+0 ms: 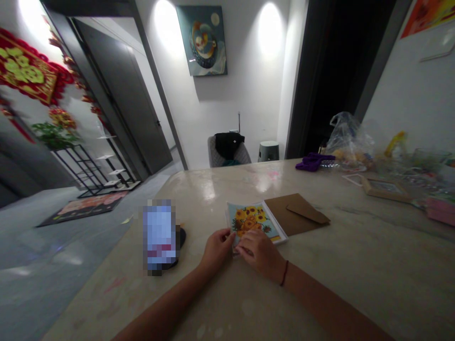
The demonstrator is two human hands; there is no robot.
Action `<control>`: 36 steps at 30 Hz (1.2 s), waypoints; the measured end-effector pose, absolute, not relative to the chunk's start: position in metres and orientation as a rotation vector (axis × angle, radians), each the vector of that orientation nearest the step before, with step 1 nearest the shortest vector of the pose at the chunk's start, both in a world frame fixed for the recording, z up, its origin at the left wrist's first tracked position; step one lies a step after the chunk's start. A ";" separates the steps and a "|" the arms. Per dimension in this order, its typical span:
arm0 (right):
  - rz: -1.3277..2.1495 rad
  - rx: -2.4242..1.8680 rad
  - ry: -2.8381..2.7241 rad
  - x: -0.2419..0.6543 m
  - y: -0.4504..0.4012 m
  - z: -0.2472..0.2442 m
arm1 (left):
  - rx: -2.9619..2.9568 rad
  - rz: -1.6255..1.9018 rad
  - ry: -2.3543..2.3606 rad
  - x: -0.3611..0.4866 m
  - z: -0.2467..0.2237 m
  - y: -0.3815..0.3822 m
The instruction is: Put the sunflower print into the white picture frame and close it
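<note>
Two hands (216, 251) (261, 253) on glossy sunflower card (249, 220)

Bright spotlight pools on the white wall (185, 109), glare on the marble tabletop (355, 265); left hand (215, 251) and right hand (261, 253) dim; frame edges bowed by wide-lens distortion.

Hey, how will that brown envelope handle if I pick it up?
The brown envelope looks like thin kraft paper, so it's probably light and somewhat floppy. Lying flat on the glossy tabletop, it would likely slide if pushed rather than roll or tip.
</note>
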State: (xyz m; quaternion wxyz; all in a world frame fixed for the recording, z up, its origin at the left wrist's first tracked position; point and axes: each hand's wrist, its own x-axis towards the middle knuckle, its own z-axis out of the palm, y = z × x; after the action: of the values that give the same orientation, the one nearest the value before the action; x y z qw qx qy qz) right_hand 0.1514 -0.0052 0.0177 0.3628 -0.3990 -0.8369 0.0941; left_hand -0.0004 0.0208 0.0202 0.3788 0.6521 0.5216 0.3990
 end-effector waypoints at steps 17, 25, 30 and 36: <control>0.388 -1.392 -1.470 0.220 0.039 0.002 | 1.087 1.310 1.139 -0.009 0.018 0.023; 1.064 -1.070 -1.140 0.218 0.043 0.007 | 1.353 1.330 1.250 -0.010 0.023 0.020; 1.060 -1.056 -0.951 0.216 0.039 0.016 | 2.276 1.526 1.488 -0.009 0.017 0.011; 1.270 -1.027 -0.914 0.198 0.027 0.026 | 3.114 1.048 1.306 -0.008 0.012 0.015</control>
State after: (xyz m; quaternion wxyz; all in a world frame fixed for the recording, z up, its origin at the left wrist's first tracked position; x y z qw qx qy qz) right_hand 0.1979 0.0274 0.0262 0.5931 -0.4417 -0.3930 0.5465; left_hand -0.0085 0.0148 0.0121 -0.1956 0.8637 0.3622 0.2908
